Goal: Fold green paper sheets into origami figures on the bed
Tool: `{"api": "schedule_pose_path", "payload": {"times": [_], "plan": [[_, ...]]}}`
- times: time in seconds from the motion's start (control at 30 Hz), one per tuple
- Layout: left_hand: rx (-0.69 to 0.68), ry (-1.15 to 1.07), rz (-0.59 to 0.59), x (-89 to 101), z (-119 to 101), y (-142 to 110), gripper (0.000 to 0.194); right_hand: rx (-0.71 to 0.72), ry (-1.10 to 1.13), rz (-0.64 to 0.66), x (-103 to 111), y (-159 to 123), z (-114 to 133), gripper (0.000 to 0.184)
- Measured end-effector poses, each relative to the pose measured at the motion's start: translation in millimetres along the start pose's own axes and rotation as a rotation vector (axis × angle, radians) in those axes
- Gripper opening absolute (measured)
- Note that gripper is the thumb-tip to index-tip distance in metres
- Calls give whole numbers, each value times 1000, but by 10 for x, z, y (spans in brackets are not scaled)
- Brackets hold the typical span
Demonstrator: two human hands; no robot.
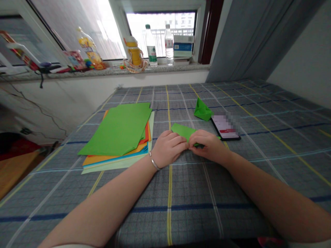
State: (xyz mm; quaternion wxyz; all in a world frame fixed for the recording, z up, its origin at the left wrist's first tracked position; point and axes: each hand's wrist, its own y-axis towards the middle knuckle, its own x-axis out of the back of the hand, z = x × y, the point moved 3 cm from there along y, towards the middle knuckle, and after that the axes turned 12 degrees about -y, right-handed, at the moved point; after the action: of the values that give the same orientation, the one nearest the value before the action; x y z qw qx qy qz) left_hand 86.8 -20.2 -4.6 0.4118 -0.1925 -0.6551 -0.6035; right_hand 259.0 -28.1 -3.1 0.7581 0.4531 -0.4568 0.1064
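A green paper sheet (pixel 183 131), partly folded, lies on the grey checked cloth (pixel 181 193) in front of me. My left hand (pixel 169 147), with a silver bracelet at the wrist, has its fingers curled and pressed onto the sheet's near edge. My right hand (pixel 209 146) pinches the same edge from the right, and the fingertips of both hands meet there. Most of the sheet's near part is hidden under the hands. A finished green folded paper shape (pixel 202 110) stands farther back to the right.
A stack of coloured paper (pixel 119 136), green on top, lies to the left. A phone (pixel 225 126) rests flat to the right of the sheet. Bottles (pixel 151 44) and clutter line the window sill (pixel 160 68). The cloth's left edge drops to the floor.
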Motion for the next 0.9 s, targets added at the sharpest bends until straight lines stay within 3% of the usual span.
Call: {"api": "schedule_pose_path", "payload": {"times": [0.9], "plan": [[16,-39,-109,63,62,-24,18,-45,41,3,34,-5,-23,12]]}}
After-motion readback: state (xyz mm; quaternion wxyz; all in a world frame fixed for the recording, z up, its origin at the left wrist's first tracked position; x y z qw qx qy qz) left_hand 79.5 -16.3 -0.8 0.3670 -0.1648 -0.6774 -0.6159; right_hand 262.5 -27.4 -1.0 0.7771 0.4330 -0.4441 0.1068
